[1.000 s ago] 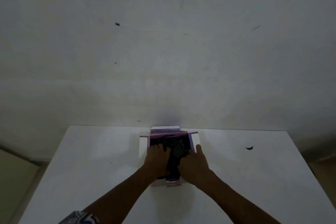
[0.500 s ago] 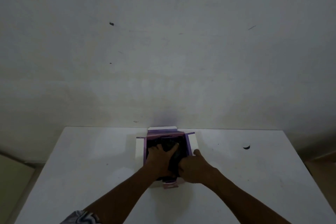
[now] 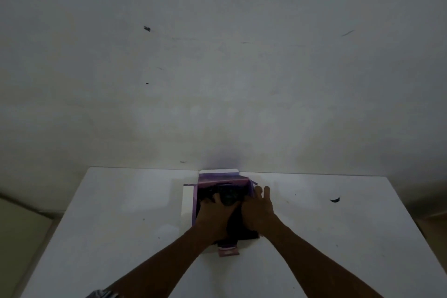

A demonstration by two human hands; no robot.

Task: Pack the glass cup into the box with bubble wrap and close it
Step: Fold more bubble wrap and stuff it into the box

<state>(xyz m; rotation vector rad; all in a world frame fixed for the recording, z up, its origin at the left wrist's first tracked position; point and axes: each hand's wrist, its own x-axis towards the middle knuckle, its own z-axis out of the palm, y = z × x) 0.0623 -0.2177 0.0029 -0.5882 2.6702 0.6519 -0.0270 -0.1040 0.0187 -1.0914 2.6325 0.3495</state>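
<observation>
A purple and white box (image 3: 187, 201) stands open on the white table (image 3: 121, 225), near its far edge, with its flaps spread out. A dark bundle (image 3: 227, 195) fills the inside; the dim light hides whether it is the cup or the wrap. My left hand (image 3: 214, 216) reaches into the box, its fingers curled on the bundle. My right hand (image 3: 258, 210) lies over the box's right wall, fingers stretched out and apart past the right flap. A small purple tab (image 3: 228, 252) sticks out at the box's near end.
A small dark scrap (image 3: 335, 199) lies on the table to the right of the box. A plain wall (image 3: 217, 80) rises directly behind the table's far edge. The table's left edge drops off to the floor (image 3: 21, 237).
My right hand has slid from the top of the bundle to the box's right wall and stretched its fingers out. My left hand has stayed on the bundle.
</observation>
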